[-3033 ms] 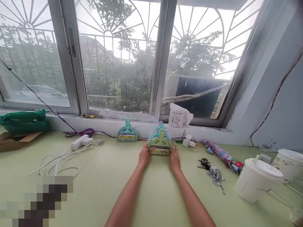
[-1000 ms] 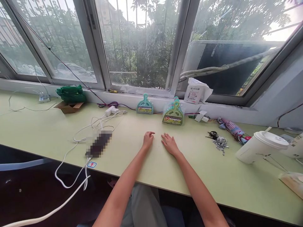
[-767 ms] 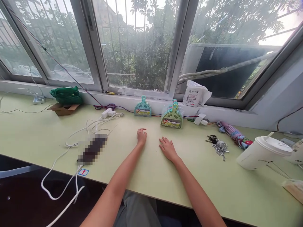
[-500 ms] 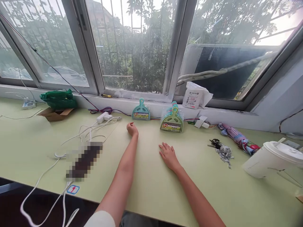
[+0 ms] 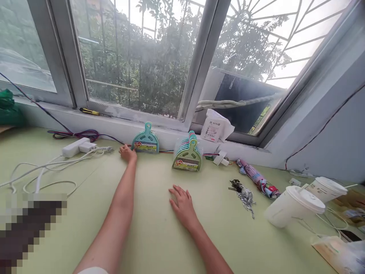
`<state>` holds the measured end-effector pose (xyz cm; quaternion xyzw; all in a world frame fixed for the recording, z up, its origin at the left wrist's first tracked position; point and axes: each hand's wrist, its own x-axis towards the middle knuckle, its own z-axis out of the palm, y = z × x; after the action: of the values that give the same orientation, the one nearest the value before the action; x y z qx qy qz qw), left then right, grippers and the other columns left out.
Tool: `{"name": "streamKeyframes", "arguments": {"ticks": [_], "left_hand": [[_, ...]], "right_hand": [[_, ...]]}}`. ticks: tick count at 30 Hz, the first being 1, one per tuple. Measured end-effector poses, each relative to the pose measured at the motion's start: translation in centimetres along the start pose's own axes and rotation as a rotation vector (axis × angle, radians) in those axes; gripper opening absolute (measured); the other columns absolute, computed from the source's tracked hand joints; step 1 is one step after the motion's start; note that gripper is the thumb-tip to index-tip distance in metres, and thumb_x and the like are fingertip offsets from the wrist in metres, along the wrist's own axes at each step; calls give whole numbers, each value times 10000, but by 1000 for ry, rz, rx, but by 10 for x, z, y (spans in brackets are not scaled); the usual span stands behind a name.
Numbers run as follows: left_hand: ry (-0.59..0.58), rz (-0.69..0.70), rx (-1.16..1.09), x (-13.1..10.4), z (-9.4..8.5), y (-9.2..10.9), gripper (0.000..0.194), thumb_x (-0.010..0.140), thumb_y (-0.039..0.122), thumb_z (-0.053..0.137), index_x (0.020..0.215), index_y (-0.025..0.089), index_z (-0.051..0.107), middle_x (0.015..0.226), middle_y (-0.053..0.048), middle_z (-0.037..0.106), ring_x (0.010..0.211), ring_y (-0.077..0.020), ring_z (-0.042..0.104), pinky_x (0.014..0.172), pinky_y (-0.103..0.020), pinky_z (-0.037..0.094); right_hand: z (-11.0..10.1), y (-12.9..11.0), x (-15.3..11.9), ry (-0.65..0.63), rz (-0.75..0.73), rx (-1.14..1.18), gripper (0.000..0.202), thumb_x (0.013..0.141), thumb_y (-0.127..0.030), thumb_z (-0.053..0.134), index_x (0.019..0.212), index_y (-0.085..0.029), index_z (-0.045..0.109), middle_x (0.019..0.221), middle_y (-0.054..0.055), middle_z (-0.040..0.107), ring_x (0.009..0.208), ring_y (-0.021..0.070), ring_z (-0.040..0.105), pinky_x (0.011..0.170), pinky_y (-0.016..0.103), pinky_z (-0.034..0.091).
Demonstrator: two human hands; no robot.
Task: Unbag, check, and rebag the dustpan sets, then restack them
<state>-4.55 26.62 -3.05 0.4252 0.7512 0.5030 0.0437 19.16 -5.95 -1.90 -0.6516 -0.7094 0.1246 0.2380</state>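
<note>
A teal mini dustpan-and-brush set [image 5: 145,141] in clear wrap stands against the sill wall, its handle pointing up. My left hand [image 5: 127,153] is at its lower left edge, fingers curled and thumb against the corner; part of the fingers is hidden. To the right stands a stack of similar sets [image 5: 187,154], a green one in front with several teal ones and a pink one behind. My right hand [image 5: 182,205] lies palm down on the table [image 5: 154,228] in front of that stack, fingers spread, holding nothing.
White adapters [image 5: 75,147] and cables lie at left, near a blurred dark object [image 5: 34,228]. A screwdriver [image 5: 89,111] and a white packet [image 5: 215,125] rest on the sill. At right are keys [image 5: 242,194], a folded umbrella [image 5: 258,177] and white cups [image 5: 293,205].
My left hand has moved to the teal set's left edge. My right hand stays flat on the table. The view has turned right and moved closer.
</note>
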Motion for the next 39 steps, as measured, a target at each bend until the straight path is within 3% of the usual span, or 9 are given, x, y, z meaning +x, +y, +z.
{"name": "streamKeyframes", "arguments": {"ticks": [5,8,11,16,21,23,27,34,39], "left_hand": [[-44,17,-76,-13,-19,3,272,779,189,633,1025,179,517,1063,-116,606,1077,-266,529,881,-372,421],[27,-30,-142,-18,-27,2,378,818,305,618,1135,176,457,929,-90,661,989,-267,578,836,-375,423],[31,-12,-146,-22,-34,-2,361,846,442,559,1092,182,510,916,-116,679,1010,-301,575,849,-410,412],[-320,55,-179,-30,-50,-4,267,730,418,671,863,189,634,905,-134,693,959,-303,615,787,-366,442],[-586,-34,-498,-48,-72,5,223,609,340,729,747,183,651,688,-48,670,808,-262,651,681,-313,477],[-607,-118,-626,-59,-81,6,214,617,305,711,770,172,641,684,-34,662,763,-231,646,660,-300,487],[-531,-227,-699,-83,-103,-3,218,686,256,636,879,164,598,713,-15,645,650,-152,610,582,-256,478],[-543,-378,-889,-134,-164,-24,222,730,269,610,895,142,531,662,9,583,470,-76,542,464,-199,447],[-718,-293,-838,-191,-192,-16,444,733,386,653,1078,169,478,800,-23,629,463,-82,569,427,-205,439]], "right_hand": [[0,-1,-1,-22,12,5,400,916,-325,371,1288,-306,518,1466,10,411,1381,174,314,1161,455,121],[0,-2,-1,-27,10,-5,406,917,-326,364,1296,-314,511,1470,4,403,1383,170,311,1164,449,125],[1,-1,-1,-21,-1,-30,408,917,-318,363,1297,-315,512,1467,9,407,1376,175,324,1159,452,143],[2,0,-2,-16,-9,-36,407,924,-336,359,1299,-316,514,1466,11,409,1374,182,329,1153,456,152],[3,4,-3,-17,-23,-10,400,930,-349,355,1293,-310,517,1468,15,408,1377,179,320,1152,452,141],[3,5,-3,-20,-27,-10,399,927,-338,361,1293,-301,516,1467,19,409,1375,177,322,1150,451,135],[2,6,-4,-24,-38,-42,403,927,-327,361,1303,-285,501,1470,30,403,1373,171,323,1147,447,134],[2,10,-9,-45,-55,-89,460,928,-304,348,1383,-256,397,1495,56,354,1369,191,317,1141,471,136],[-9,-2,-22,148,-205,-97,572,929,-293,356,1478,-230,207,1571,69,145,1419,209,193,1124,435,209]]}}
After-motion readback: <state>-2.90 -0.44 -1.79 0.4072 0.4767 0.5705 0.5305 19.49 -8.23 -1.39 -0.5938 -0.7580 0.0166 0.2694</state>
